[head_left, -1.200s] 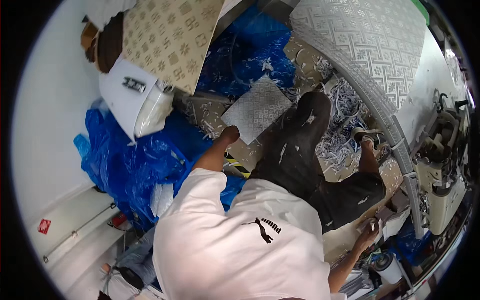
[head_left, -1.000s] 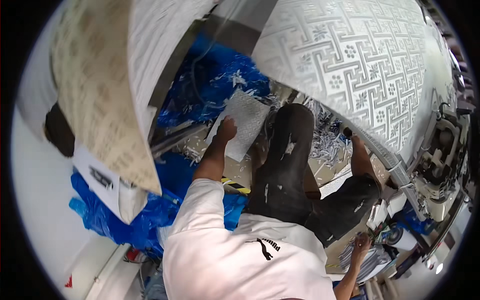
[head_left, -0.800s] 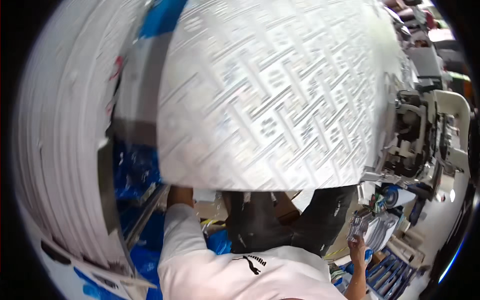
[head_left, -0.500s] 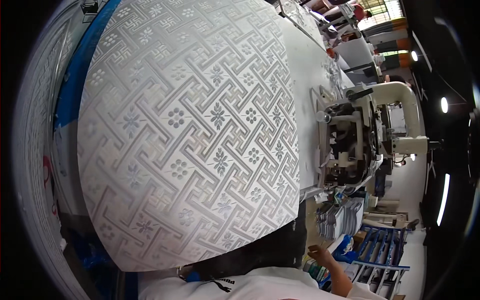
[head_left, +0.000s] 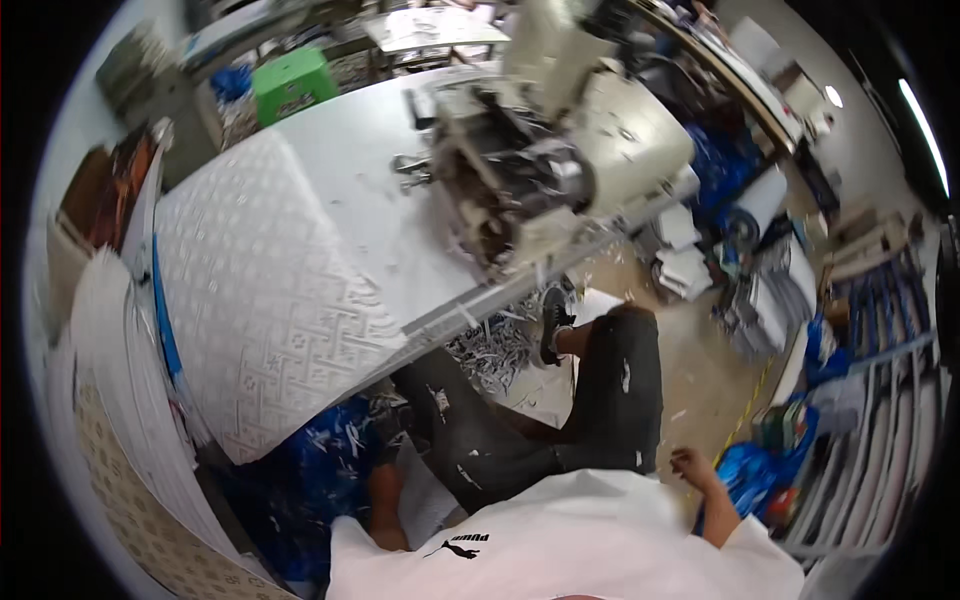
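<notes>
My right hand [head_left: 690, 467] hangs in the air at my right side, its fingers loosely bent and apart, with nothing in it. My left forearm [head_left: 385, 505] hangs beside my left thigh; the hand beyond it is lost in shadow near blue plastic [head_left: 325, 450]. Neither hand touches the white patterned sheet [head_left: 270, 290], which lies on the left part of the pale worktable [head_left: 365, 195], with its near corner over the front edge. A cream sewing machine [head_left: 520, 190] with exposed metal workings stands on the table, to the right of the sheet.
Stacked white sheets [head_left: 140, 370] rise along the left. A green plastic stool [head_left: 292, 85] stands beyond the table. Scraps [head_left: 500, 345] litter the floor beneath the table's front edge. White stacks [head_left: 770, 300] and a slatted rack [head_left: 860, 440] are at right.
The view has swung down and back, so my legs and the floor now show. The patterned sheet appears smaller and farther left. My right hand stays at my side.
</notes>
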